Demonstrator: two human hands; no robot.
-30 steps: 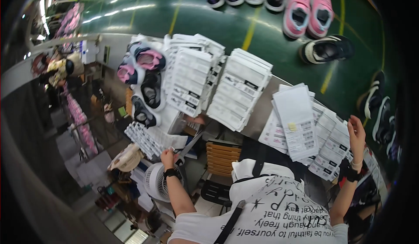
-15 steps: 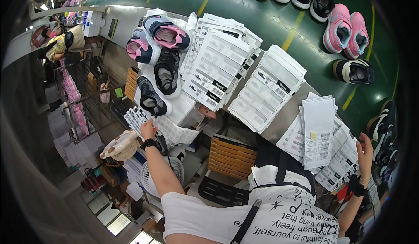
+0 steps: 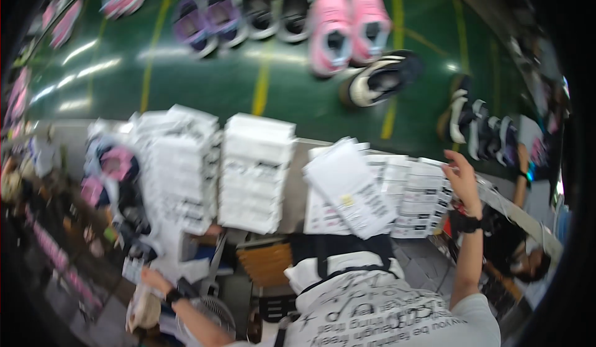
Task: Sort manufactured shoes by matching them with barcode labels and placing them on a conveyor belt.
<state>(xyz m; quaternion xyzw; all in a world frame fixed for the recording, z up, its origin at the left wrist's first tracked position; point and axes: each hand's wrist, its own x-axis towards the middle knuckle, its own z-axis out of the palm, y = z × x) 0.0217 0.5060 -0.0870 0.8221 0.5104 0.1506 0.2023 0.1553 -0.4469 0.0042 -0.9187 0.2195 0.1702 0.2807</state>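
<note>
My left hand [image 3: 156, 280], low at the left, has its fingers closed on a bundle of pale striped slips [image 3: 132, 270]; blur hides their exact kind. My right hand [image 3: 463, 180] is raised at the edge of the green belt, fingers apart and nothing in them. Just left of it fan out printed label sheets [image 3: 417, 199]. Blank-topped white sheets [image 3: 347, 182] with a small yellow patch lie slanted over others. Two taller stacks, a label stack [image 3: 257, 176] and a looser paper stack [image 3: 177, 167], stand further left.
Beyond the stacks runs a green belt [image 3: 205, 89] carrying pink shoes [image 3: 332, 30], purple shoes [image 3: 222, 13], black shoes [image 3: 259, 5] and a black-and-cream shoe [image 3: 379, 80]. Several shoes [image 3: 118, 188] crowd the table's left end. A co-worker's arm [image 3: 521, 176] reaches in at the right.
My view has swung to the right and blurred, bringing more of the belt into sight. The left hand keeps its slips; the right hand stays open near the fanned sheets.
</note>
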